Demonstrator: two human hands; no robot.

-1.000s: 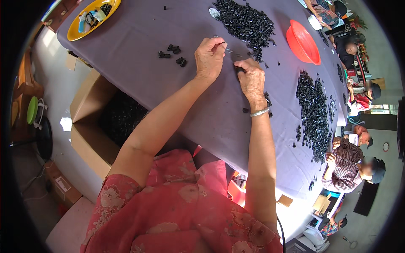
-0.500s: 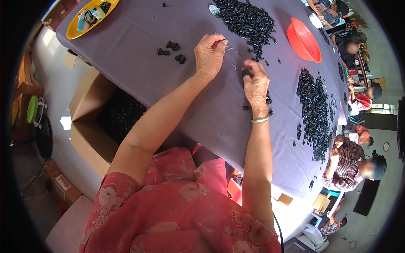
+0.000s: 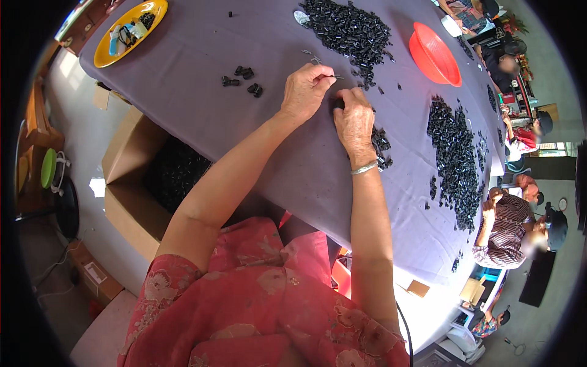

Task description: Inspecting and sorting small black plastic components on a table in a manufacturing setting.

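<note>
My left hand (image 3: 306,92) is above the cloth-covered table, thumb and forefinger pinched on a thin metal pin (image 3: 337,76). Just to its right, my right hand (image 3: 356,122) curls its fingers around a small black plastic part (image 3: 338,104), which is mostly hidden. The two hands are close together but seem not to touch. Beyond the left fingertips lie several loose thin pins (image 3: 315,59). A heap of small black parts (image 3: 348,33) spreads at the far side. Beside my right wrist sits a small group of black parts (image 3: 382,150).
Left of my hands lie a few black clusters (image 3: 244,72). A yellow plate (image 3: 101,60) with small items stands far left, a red bowl (image 3: 449,76) far right. Another black heap (image 3: 452,159) lies right. An open cardboard box (image 3: 125,144) stands below the table edge. Other people (image 3: 507,229) sit at right.
My right hand has moved left, toward my left hand, uncovering more of the black parts by its wrist. My left hand has come slightly nearer. The view has shifted a little.
</note>
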